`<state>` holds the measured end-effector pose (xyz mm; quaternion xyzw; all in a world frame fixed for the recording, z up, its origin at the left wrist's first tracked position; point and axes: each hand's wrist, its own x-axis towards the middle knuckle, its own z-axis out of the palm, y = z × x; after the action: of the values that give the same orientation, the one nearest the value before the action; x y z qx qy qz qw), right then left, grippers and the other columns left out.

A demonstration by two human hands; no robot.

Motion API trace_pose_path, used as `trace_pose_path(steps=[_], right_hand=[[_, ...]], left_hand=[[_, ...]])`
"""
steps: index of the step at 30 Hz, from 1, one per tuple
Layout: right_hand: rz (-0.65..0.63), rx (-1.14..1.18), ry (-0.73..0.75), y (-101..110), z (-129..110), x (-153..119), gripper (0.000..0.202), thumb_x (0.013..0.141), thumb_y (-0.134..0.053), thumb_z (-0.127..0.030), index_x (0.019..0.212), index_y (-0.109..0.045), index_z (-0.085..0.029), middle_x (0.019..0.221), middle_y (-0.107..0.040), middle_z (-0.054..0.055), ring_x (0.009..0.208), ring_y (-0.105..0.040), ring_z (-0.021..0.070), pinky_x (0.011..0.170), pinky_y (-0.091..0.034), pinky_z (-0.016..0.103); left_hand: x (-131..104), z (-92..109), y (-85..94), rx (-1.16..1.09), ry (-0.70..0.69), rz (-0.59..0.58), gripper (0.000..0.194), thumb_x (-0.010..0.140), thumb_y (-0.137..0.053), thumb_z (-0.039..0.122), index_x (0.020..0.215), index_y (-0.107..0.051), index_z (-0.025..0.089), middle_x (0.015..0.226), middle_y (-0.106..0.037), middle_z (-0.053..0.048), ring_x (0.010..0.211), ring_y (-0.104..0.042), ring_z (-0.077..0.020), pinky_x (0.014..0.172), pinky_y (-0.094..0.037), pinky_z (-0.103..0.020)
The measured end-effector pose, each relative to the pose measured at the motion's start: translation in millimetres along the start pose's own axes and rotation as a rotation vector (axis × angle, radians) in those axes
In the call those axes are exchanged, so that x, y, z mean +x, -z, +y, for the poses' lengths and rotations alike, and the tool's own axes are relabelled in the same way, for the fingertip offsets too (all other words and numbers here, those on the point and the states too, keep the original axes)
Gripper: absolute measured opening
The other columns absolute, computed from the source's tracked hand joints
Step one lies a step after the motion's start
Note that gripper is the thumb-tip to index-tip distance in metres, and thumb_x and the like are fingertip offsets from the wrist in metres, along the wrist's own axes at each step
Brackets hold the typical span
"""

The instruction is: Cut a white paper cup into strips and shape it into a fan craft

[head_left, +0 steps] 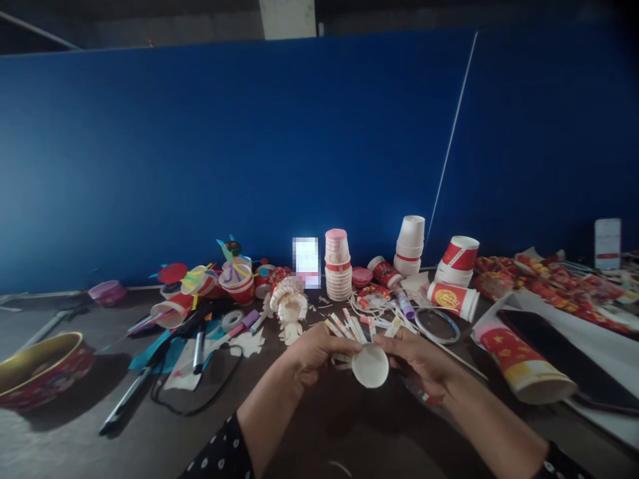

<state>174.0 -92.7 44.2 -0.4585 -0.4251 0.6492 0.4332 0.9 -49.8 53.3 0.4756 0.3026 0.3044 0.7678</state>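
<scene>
Between my two hands is a paper cup whose side is cut into strips that fan out from its round white base. My left hand pinches the cup's left side, its thumb near the base. On the other side my right hand grips the strips close to the base's upper right edge. The fingers behind the cup are partly hidden. Just past my left hand stands a white cut-paper figure with a curled top. A stack of paper cups with a pink top rises behind the hands.
At the left lie a patterned bowl, a utility knife, a black marker and a tape roll. On the right are a red-and-yellow cup and a black phone. A blue partition closes the back.
</scene>
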Motion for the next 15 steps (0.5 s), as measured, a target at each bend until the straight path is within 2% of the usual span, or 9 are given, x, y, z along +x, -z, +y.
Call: trace_pose_path(steps=[4,7,10,15], right_hand=[[0.024,-0.03,-0.013,0.1,-0.7,-2.4,0.039,0.058,-0.075,-0.043,0.048,-0.048,-0.016,0.043,-0.045,-0.006,0.042,-0.04,0.0065,0.046,-0.034,0.021],[0.03,-0.001,-0.013,-1.3,-2.9,-4.6,0.037,0.055,-0.078,-0.042,0.053,-0.052,-0.016,0.046,-0.047,-0.006,0.045,-0.042,0.0061,0.048,-0.036,0.019],[-0.027,0.038,0.017,-1.8,-3.2,-4.1,0.035,0.053,-0.079,-0.041,0.056,-0.056,-0.015,0.049,-0.05,-0.005,0.047,-0.044,0.0064,0.049,-0.038,0.019],[-0.03,-0.027,0.037,2.5,1.7,0.3,0.031,0.057,-0.076,-0.04,0.053,-0.057,-0.015,0.043,-0.046,-0.005,0.041,-0.038,0.0063,0.043,-0.035,0.021]], left_hand=[[-0.2,2.7,-0.7,0.005,-0.013,0.006,0.036,0.048,-0.079,0.018,0.081,-0.068,0.01,0.07,-0.067,-0.006,0.062,-0.06,-0.0151,0.065,-0.046,-0.027],[1.1,0.9,0.9,0.014,-0.023,-0.015,0.037,0.05,-0.078,0.016,0.084,-0.068,0.01,0.073,-0.068,-0.007,0.065,-0.061,-0.0158,0.068,-0.046,-0.028],[2.3,-1.9,2.3,0.017,-0.029,-0.044,0.037,0.052,-0.076,0.014,0.088,-0.067,0.01,0.075,-0.068,-0.007,0.066,-0.061,-0.0157,0.068,-0.046,-0.027],[2.4,-5.4,1.2,-0.024,0.024,-0.015,0.034,0.053,-0.078,0.02,0.083,-0.067,0.009,0.069,-0.067,-0.006,0.061,-0.06,-0.0145,0.06,-0.045,-0.025]])
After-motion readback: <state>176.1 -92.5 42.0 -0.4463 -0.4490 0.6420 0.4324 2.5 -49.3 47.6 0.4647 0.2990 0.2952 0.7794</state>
